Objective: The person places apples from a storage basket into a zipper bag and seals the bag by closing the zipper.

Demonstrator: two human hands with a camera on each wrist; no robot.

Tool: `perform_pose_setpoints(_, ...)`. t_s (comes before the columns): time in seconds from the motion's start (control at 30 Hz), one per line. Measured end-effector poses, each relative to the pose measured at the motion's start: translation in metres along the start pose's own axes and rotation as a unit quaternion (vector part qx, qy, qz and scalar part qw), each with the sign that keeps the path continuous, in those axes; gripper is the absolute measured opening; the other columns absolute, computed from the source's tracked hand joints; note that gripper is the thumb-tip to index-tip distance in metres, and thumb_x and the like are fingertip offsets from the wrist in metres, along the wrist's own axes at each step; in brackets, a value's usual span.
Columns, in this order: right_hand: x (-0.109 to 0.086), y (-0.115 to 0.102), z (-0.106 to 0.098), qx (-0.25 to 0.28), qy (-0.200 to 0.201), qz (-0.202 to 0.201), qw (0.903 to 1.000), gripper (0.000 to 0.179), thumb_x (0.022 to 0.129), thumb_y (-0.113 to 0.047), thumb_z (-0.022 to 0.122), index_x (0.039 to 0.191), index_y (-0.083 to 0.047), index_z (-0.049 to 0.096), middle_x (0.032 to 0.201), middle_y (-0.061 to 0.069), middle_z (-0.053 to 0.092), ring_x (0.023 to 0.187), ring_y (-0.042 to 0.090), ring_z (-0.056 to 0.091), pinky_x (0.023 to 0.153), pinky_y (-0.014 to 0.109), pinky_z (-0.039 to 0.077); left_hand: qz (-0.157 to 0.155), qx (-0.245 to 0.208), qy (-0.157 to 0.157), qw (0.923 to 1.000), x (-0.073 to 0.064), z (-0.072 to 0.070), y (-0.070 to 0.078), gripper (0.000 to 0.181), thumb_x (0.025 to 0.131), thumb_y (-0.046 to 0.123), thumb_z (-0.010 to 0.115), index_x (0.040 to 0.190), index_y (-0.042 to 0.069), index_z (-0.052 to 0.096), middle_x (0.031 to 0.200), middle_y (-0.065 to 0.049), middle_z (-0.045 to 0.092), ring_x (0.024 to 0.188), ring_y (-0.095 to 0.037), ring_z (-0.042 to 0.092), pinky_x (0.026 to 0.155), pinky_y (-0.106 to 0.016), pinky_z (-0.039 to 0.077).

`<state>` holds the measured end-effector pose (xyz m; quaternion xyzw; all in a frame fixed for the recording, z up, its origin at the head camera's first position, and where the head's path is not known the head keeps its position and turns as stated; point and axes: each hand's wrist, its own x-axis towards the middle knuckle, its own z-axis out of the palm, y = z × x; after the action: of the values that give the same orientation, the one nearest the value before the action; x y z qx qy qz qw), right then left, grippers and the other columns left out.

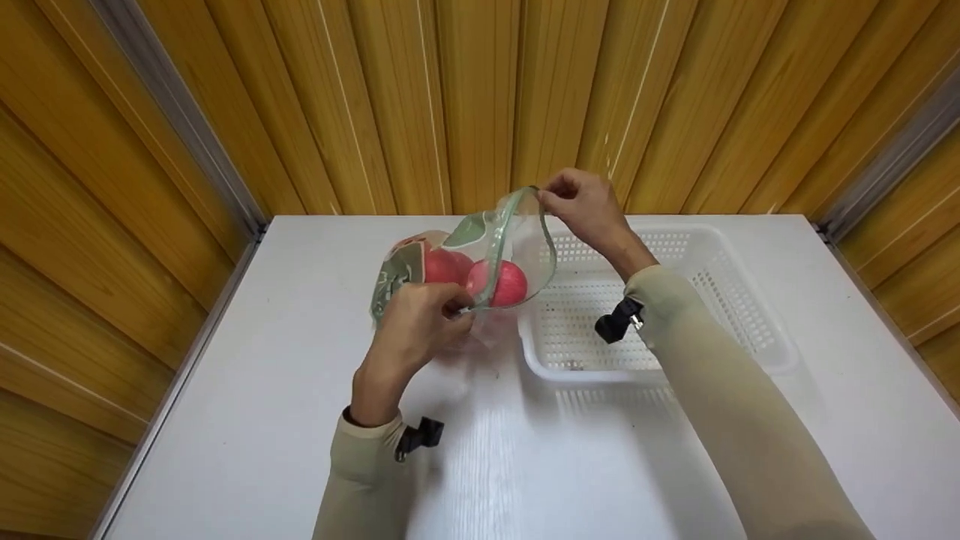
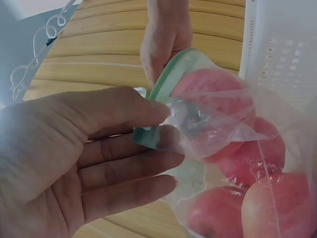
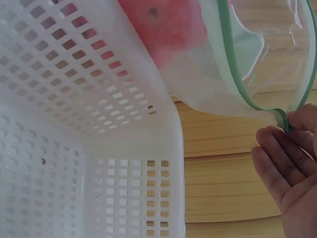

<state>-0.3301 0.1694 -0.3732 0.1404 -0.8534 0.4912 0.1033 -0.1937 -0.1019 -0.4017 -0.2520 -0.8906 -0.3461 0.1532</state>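
A clear zip bag (image 1: 465, 231) with a green zip edge and green printed patches lies tilted, its mouth spread toward the basket. Inside it are several red apples (image 2: 255, 158), one of them an apple (image 1: 510, 286) right at the mouth. My left hand (image 1: 416, 322) pinches the near corner of the mouth between thumb and index finger; in the left wrist view its other fingers extend below the zip edge. With thumb and fingertips, my right hand (image 3: 292, 173) pinches the opposite corner and holds it raised.
A white perforated plastic basket (image 1: 600, 375) stands right of the bag, its left rim beside the bag's mouth. Both are on a white table (image 1: 247, 420). Yellow wood-look panels (image 1: 480, 97) close off the back and sides. A coiled white cable (image 2: 37, 49) hangs in the left wrist view.
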Motion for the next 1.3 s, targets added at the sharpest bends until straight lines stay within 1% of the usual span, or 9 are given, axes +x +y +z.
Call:
perform_pose_setpoints(0.17, -0.004, 0.004, -0.008, 0.036, 0.011, 0.005, 0.9993, 0.018, 0.103, -0.013, 0.07, 0.11, 0.003, 0.073, 0.1, 0.012, 0.074, 0.087, 0.016, 0.068, 0.079, 0.025, 0.058, 0.007, -0.025, 0.092, 0.9955, -0.001, -0.013, -0.014, 0.011, 0.085, -0.005, 0.081, 0.095, -0.001, 0.08, 0.088, -0.01, 0.078, 0.076, -0.02, 0.073, 0.071, -0.033, 0.064)
perform_pose_setpoints(0.3, -0.008, 0.005, -0.012, 0.059, 0.021, 0.007, 0.998, 0.019, 0.103, -0.01, 0.07, 0.112, 0.006, 0.073, 0.102, 0.016, 0.074, 0.088, 0.018, 0.072, 0.082, 0.026, 0.061, -0.026, -0.038, 0.193, 0.9802, -0.002, -0.021, -0.032, 0.011, 0.088, -0.004, 0.079, 0.098, -0.002, 0.08, 0.09, -0.011, 0.078, 0.075, -0.02, 0.072, 0.068, -0.033, 0.063)
perform_pose_setpoints(0.47, -0.008, -0.009, -0.008, -0.024, 0.02, -0.002, 0.9995, 0.015, 0.102, -0.014, 0.071, 0.107, 0.0, 0.075, 0.099, 0.012, 0.075, 0.087, 0.018, 0.072, 0.077, 0.022, 0.059, -0.066, -0.037, 0.287, 0.955, 0.0, -0.029, -0.051, 0.011, 0.093, 0.001, 0.077, 0.103, -0.001, 0.08, 0.093, -0.01, 0.077, 0.077, -0.02, 0.071, 0.071, -0.025, 0.061)
perform_pose_setpoints(0.6, 0.0, -0.025, -0.002, -0.096, 0.018, -0.033, 0.9946, 0.015, 0.102, -0.017, 0.07, 0.104, -0.004, 0.075, 0.097, 0.01, 0.075, 0.086, 0.019, 0.068, 0.073, 0.022, 0.054, -0.049, -0.018, 0.334, 0.941, 0.007, -0.042, -0.066, 0.01, 0.093, 0.002, 0.078, 0.102, -0.002, 0.08, 0.09, -0.012, 0.076, 0.077, -0.022, 0.073, 0.071, -0.015, 0.056)
perform_pose_setpoints(0.73, 0.008, -0.04, -0.002, -0.132, 0.036, -0.055, 0.9891, 0.014, 0.1, -0.015, 0.069, 0.1, -0.002, 0.075, 0.094, 0.011, 0.076, 0.082, 0.018, 0.068, 0.069, 0.02, 0.051, 0.004, 0.023, 0.345, 0.9382, 0.028, -0.064, -0.078, 0.009, 0.093, 0.002, 0.076, 0.097, -0.005, 0.081, 0.085, -0.016, 0.075, 0.074, -0.025, 0.074, 0.072, -0.008, 0.051)
perform_pose_setpoints(0.83, 0.014, -0.05, -0.004, -0.148, 0.05, -0.059, 0.9859, 0.014, 0.099, -0.014, 0.068, 0.098, -0.002, 0.075, 0.092, 0.011, 0.076, 0.08, 0.018, 0.067, 0.067, 0.019, 0.049, 0.018, 0.041, 0.332, 0.9421, 0.049, -0.084, -0.082, 0.011, 0.093, 0.003, 0.075, 0.097, -0.005, 0.081, 0.085, -0.017, 0.076, 0.074, -0.025, 0.073, 0.07, -0.006, 0.048)
perform_pose_setpoints(1.1, 0.031, -0.083, 0.0, -0.168, 0.099, -0.073, 0.9781, 0.016, 0.101, -0.014, 0.064, 0.099, -0.002, 0.073, 0.092, 0.01, 0.074, 0.081, 0.016, 0.065, 0.069, 0.022, 0.049, -0.022, 0.05, 0.327, 0.9433, 0.096, -0.129, -0.081, 0.016, 0.096, 0.006, 0.073, 0.105, -0.003, 0.082, 0.093, -0.016, 0.077, 0.078, -0.021, 0.068, 0.074, -0.01, 0.049)
perform_pose_setpoints(1.2, 0.033, -0.092, 0.002, -0.154, 0.126, -0.097, 0.9751, 0.016, 0.102, -0.014, 0.063, 0.099, -0.001, 0.073, 0.09, 0.01, 0.073, 0.078, 0.015, 0.063, 0.067, 0.019, 0.048, -0.046, 0.049, 0.324, 0.9436, 0.101, -0.135, -0.081, 0.018, 0.1, 0.011, 0.071, 0.11, 0.0, 0.083, 0.1, -0.014, 0.078, 0.084, -0.021, 0.07, 0.081, -0.014, 0.054)
perform_pose_setpoints(1.3, 0.028, -0.091, 0.002, -0.142, 0.124, -0.105, 0.9764, 0.015, 0.102, -0.013, 0.065, 0.099, -0.001, 0.072, 0.089, 0.009, 0.072, 0.077, 0.014, 0.063, 0.068, 0.018, 0.048, -0.069, 0.013, 0.303, 0.9503, 0.095, -0.132, -0.087, 0.018, 0.101, 0.013, 0.073, 0.113, 0.002, 0.082, 0.105, -0.011, 0.078, 0.087, -0.016, 0.069, 0.085, -0.018, 0.057)
